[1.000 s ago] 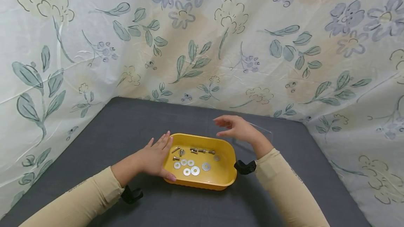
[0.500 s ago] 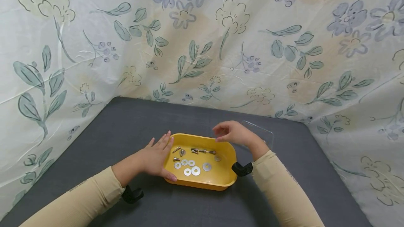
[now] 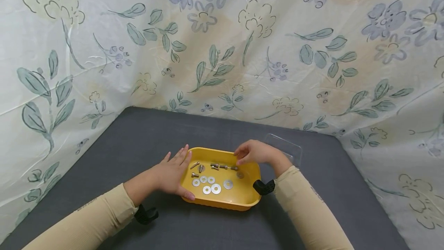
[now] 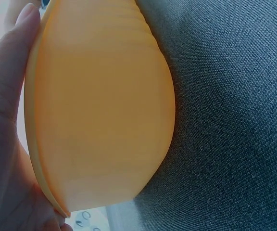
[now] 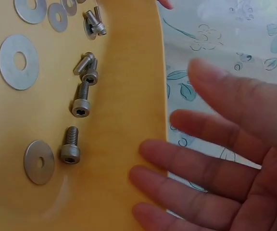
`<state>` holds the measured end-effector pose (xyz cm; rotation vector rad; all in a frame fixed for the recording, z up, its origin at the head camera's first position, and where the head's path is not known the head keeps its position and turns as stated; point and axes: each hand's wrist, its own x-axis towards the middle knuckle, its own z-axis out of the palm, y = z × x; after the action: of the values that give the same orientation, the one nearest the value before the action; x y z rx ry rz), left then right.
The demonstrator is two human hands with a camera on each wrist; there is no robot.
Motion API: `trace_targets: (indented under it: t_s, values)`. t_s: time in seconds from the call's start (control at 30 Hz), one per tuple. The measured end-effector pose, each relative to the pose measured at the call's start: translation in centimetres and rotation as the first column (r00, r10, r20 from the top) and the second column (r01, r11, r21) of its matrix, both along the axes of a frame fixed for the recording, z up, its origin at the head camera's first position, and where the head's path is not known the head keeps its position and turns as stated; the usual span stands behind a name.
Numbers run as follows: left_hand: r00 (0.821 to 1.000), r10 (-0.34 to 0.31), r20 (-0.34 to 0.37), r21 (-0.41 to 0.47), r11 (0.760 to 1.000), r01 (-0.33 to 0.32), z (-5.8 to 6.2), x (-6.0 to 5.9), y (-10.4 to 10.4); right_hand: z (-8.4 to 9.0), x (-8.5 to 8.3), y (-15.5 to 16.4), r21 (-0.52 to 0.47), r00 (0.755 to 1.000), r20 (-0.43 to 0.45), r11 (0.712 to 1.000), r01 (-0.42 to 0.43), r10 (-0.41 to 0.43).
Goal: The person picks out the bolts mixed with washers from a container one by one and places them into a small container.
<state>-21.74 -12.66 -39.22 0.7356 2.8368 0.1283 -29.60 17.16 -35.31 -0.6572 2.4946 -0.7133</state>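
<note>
The yellow tray sat on the dark table. The left hand pressed its side, fingers straight. The right hand hung loose inside. Only the right wrist view showed the bolts clearly.

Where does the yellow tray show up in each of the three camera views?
Head: yellow tray sits low at centre on the grey mat, between both hands.
Left wrist: its outer wall fills the left half, beside the left hand.
Right wrist: its floor fills the left side, holding bolts and washers.
Shared landmark: the tray's rim.
</note>
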Motion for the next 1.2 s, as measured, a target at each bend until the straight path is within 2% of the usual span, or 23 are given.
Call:
trace_targets:
  t_s: [0.27,0.5,0.67,0.9,1.2]
  values:
    - [1.000,-0.006,-0.013,0.004,1.000,0.006,-0.1,0.0,0.0,-1.0,0.1,-0.5,0.123,0.998,0.017,0.990,-0.062,0.061]
    - [1.000,-0.001,-0.014,0.000,1.000,0.001,-0.1,-0.1,0.0,-1.6,0.3,-1.3,0.165,0.988,0.020,0.974,-0.155,0.154]
    - [1.000,0.000,-0.009,0.001,1.000,0.000,-0.1,0.0,0.0,-2.0,0.4,-1.7,0.211,0.991,0.009,0.968,-0.136,0.137]
    - [1.000,0.003,-0.013,0.004,1.000,-0.003,0.1,0.2,0.1,-2.4,0.4,-2.2,0.219,0.992,0.041,0.968,-0.127,0.121]
    - [1.000,0.010,-0.005,0.003,1.000,-0.010,0.1,0.2,0.1,-2.8,0.5,-2.6,0.196,0.984,0.055,0.964,-0.177,0.169]
